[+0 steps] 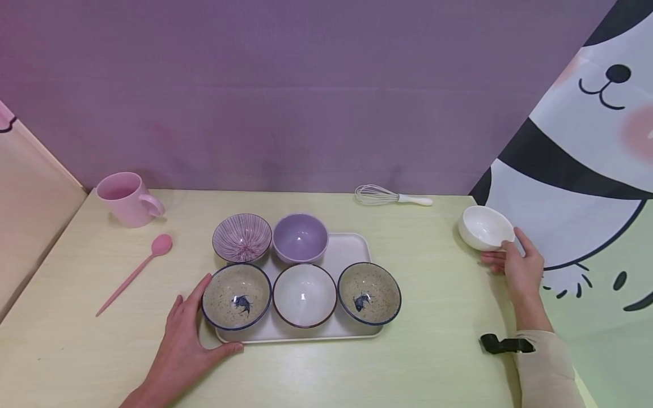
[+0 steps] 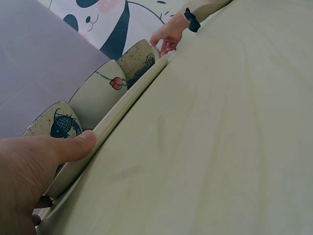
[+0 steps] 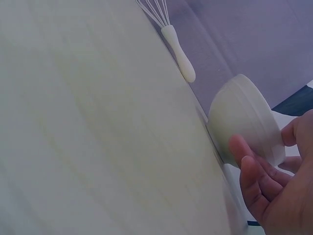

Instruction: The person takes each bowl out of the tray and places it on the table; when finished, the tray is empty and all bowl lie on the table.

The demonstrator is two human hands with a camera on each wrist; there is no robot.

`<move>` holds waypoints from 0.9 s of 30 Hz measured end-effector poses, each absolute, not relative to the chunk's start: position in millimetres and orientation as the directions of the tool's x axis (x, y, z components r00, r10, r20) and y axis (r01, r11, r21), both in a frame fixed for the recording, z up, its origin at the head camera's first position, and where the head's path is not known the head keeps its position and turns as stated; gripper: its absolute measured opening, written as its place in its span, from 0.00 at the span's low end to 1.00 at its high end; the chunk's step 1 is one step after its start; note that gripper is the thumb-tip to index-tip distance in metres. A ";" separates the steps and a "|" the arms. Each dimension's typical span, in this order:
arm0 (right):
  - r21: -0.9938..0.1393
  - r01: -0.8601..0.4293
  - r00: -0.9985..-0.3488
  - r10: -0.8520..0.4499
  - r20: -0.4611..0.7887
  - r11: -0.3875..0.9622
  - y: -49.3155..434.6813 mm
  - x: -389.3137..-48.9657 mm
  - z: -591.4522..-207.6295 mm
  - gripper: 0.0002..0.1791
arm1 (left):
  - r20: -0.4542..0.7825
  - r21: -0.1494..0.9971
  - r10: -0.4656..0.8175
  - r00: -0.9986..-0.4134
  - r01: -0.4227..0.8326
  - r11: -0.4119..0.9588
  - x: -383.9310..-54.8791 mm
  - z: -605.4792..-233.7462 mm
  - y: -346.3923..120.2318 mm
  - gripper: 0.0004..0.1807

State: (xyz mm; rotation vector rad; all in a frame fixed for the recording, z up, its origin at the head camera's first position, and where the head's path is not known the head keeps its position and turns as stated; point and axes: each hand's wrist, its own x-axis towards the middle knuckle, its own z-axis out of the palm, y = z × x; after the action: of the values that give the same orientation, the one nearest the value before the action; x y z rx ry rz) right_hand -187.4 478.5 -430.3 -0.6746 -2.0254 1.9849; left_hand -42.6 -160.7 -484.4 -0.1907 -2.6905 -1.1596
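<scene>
At the table's right edge my right hand (image 1: 522,266) pinches a small white bowl (image 1: 484,228) by its near side. The right wrist view shows fingers against the outer wall of that bowl (image 3: 239,122). My left hand (image 1: 189,345) spreads round the near left corner of a white tray (image 1: 352,246), its thumb along the front rim and its fingers fairly straight beside a speckled fish bowl (image 1: 229,306). Also on the tray are a brown-rimmed white bowl (image 1: 304,296), another speckled fish bowl (image 1: 377,283), a purple bowl (image 1: 301,238) and a striped bowl (image 1: 242,235).
A pink mug (image 1: 124,201) stands at the back left, with a pink spoon (image 1: 140,269) lying in front of it. Along the back edge lies a white whisk (image 1: 390,196). Behind the table hangs a purple cloth (image 1: 285,102); a panda-printed panel (image 1: 586,153) borders the right side.
</scene>
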 end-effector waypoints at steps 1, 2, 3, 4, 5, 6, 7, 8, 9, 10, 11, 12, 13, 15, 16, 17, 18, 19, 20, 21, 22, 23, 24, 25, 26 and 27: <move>-0.986 0.167 -0.867 0.473 -0.155 -0.017 478.5 -187.5 -430.4 0.40 | 0.233 0.705 0.036 -0.972 0.194 0.682 -42.3 -484.2 -160.9 0.78; -0.986 0.169 -0.866 0.475 -0.155 -0.013 478.6 -187.7 -430.7 0.40 | 0.225 0.707 0.034 -0.974 0.187 0.682 -42.5 -483.6 -160.8 0.78; -0.985 0.172 -0.866 0.476 -0.154 -0.006 478.7 -187.8 -430.9 0.39 | 0.217 0.709 0.033 -0.976 0.181 0.682 -42.3 -483.1 -160.9 0.78; -0.985 0.174 -0.866 0.476 -0.154 -0.002 478.7 -187.9 -431.1 0.39 | 0.205 0.712 0.032 -0.978 0.171 0.681 -42.1 -482.6 -161.0 0.78; -0.985 0.174 -0.866 0.476 -0.154 -0.001 478.9 -188.0 -431.2 0.39 | 0.197 0.713 0.031 -0.980 0.165 0.681 -42.1 -482.0 -161.0 0.79; -0.984 0.176 -0.866 0.476 -0.154 0.002 478.9 -187.9 -431.4 0.39 | 0.190 0.714 0.031 -0.981 0.159 0.682 -42.2 -481.6 -161.1 0.79; -0.984 0.177 -0.866 0.475 -0.154 0.004 479.0 -187.9 -431.6 0.39 | 0.184 0.714 0.031 -0.983 0.155 0.683 -42.3 -481.4 -161.2 0.79; -0.984 0.178 -0.867 0.474 -0.154 0.006 479.1 -187.8 -431.7 0.39 | 0.181 0.714 0.031 -0.983 0.153 0.684 -42.3 -481.3 -161.3 0.79; -0.984 0.180 -0.868 0.473 -0.154 0.011 479.1 -187.7 -431.8 0.39 | 0.181 0.713 0.032 -0.983 0.154 0.684 -42.4 -481.2 -161.3 0.79; -0.984 0.180 -0.869 0.471 -0.154 0.011 479.2 -187.6 -432.0 0.39 | 0.183 0.713 0.033 -0.983 0.155 0.684 -42.5 -481.3 -161.3 0.79; -0.984 0.179 -0.870 0.469 -0.153 0.013 479.2 -187.4 -432.2 0.39 | 0.189 0.711 0.034 -0.981 0.160 0.684 -42.6 -481.6 -161.3 0.78; -0.984 0.179 -0.871 0.468 -0.152 0.014 479.1 -187.3 -432.4 0.39 | 0.191 0.711 0.034 -0.981 0.162 0.684 -42.4 -482.0 -161.5 0.78; -0.984 0.178 -0.871 0.468 -0.151 0.013 479.1 -186.9 -432.4 0.39 | 0.194 0.712 0.034 -0.981 0.164 0.683 -42.4 -482.2 -161.6 0.78; -0.985 0.174 -0.870 0.469 -0.150 0.009 479.1 -186.1 -432.3 0.40 | 0.197 0.714 0.032 -0.980 0.166 0.680 -42.2 -482.5 -161.7 0.78; -0.985 0.174 -0.870 0.470 -0.151 0.005 479.1 -185.6 -432.2 0.40 | 0.197 0.715 0.032 -0.980 0.166 0.679 -41.8 -482.7 -161.7 0.79; -0.985 0.174 -0.869 0.471 -0.152 0.003 479.0 -185.1 -432.0 0.40 | 0.200 0.715 0.032 -0.979 0.168 0.678 -41.8 -483.1 -161.7 0.79; -0.984 0.177 -0.867 0.473 -0.155 0.002 478.9 -184.7 -431.7 0.40 | 0.203 0.717 0.032 -0.979 0.171 0.676 -41.5 -483.6 -161.7 0.79; -0.985 0.173 -0.867 0.473 -0.154 -0.004 478.8 -184.2 -431.4 0.40 | 0.204 0.719 0.031 -0.979 0.171 0.674 -41.1 -483.8 -161.7 0.79; -0.985 0.174 -0.867 0.474 -0.156 -0.006 478.6 -183.8 -430.8 0.40 | 0.206 0.720 0.030 -0.978 0.172 0.673 -40.8 -484.1 -161.6 0.78; -0.985 0.171 -0.866 0.474 -0.156 -0.011 478.3 -183.3 -430.1 0.40 | 0.209 0.720 0.030 -0.978 0.174 0.671 -40.7 -484.3 -161.5 0.78; -0.986 0.168 -0.865 0.477 -0.154 -0.013 478.1 -182.6 -429.4 0.40 | 0.209 0.722 0.029 -0.977 0.174 0.670 -40.6 -484.3 -161.4 0.78; -0.987 0.163 -0.864 0.482 -0.149 -0.014 477.7 -181.8 -428.5 0.40 | 0.208 0.724 0.028 -0.978 0.173 0.668 -40.5 -484.3 -161.3 0.78; -0.987 0.157 -0.862 0.486 -0.144 -0.013 477.1 -180.8 -427.5 0.39 | 0.203 0.726 0.027 -0.979 0.169 0.667 -40.3 -484.1 -161.4 0.78; -0.989 0.150 -0.860 0.492 -0.138 -0.014 476.5 -179.7 -426.5 0.39 | 0.200 0.726 0.027 -0.979 0.167 0.667 -40.6 -483.7 -161.3 0.78; -0.988 0.152 -0.855 0.501 -0.135 -0.007 475.7 -178.6 -425.3 0.39 | 0.200 0.726 0.028 -0.979 0.167 0.667 -40.8 -483.5 -161.2 0.78; -0.989 0.146 -0.851 0.508 -0.128 -0.005 474.7 -177.4 -424.1 0.38 | 0.199 0.726 0.028 -0.980 0.167 0.667 -41.1 -483.2 -161.1 0.78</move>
State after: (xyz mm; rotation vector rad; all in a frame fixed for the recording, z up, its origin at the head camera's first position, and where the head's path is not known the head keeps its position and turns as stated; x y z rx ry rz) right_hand -177.4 474.7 -424.1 -0.6847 -2.0050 1.9354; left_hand -41.1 -161.1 -483.2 -0.1597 -2.7098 -1.2058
